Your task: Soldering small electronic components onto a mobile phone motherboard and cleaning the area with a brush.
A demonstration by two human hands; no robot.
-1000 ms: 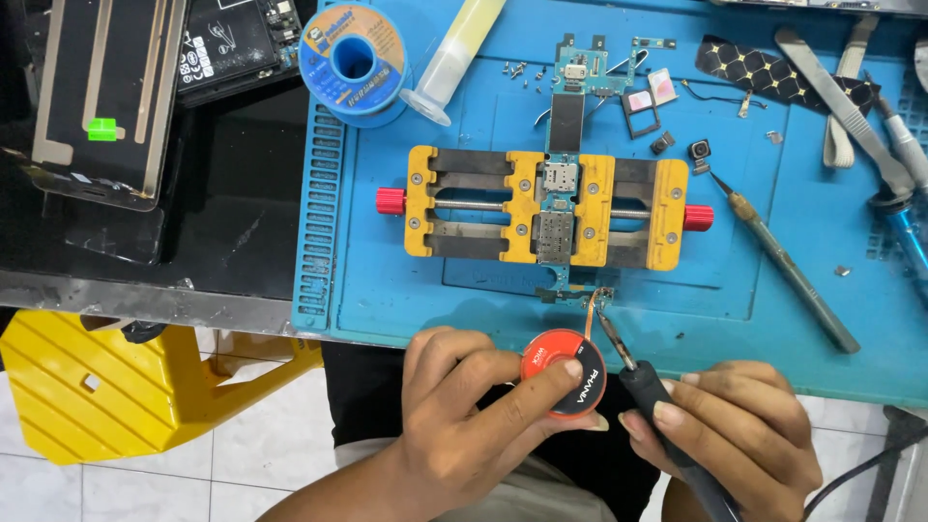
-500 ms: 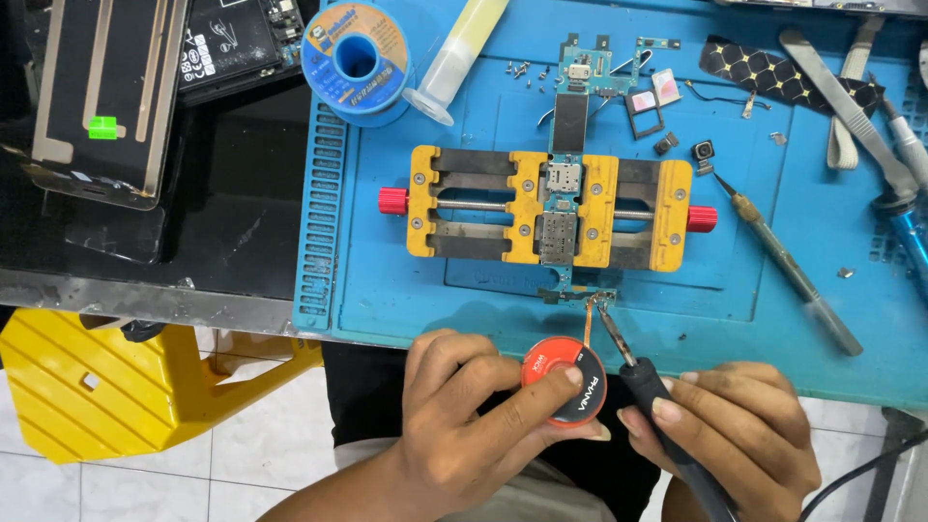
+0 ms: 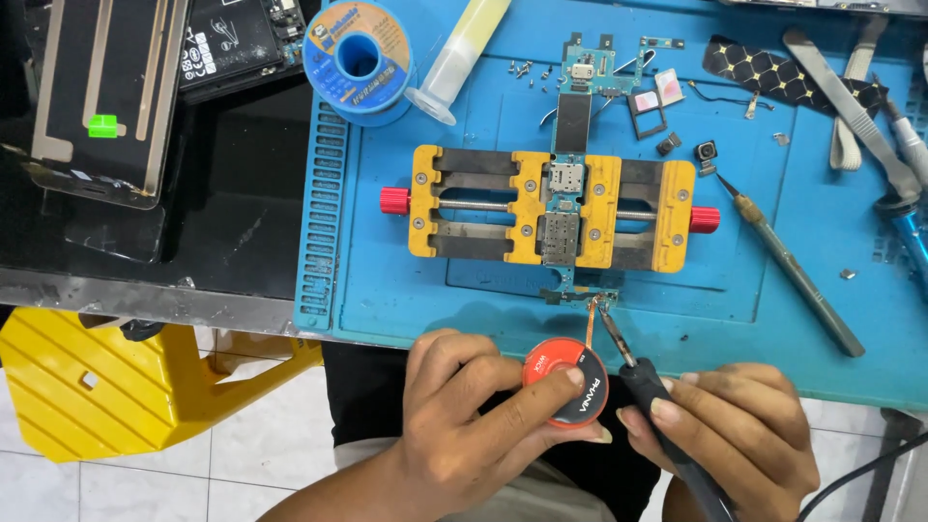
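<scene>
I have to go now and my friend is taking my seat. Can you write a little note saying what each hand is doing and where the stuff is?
Left hand: holds the round red and black wick spool, its copper braid running up to the board's near end.
Right hand: grips the black soldering iron, tip on the braid.
Circuit board: clamped in the yellow holder on the blue mat.
Done: board clamped, braid and tip in place.
Left: cannot tell how much solder remains; the joint is too small to see.
</scene>
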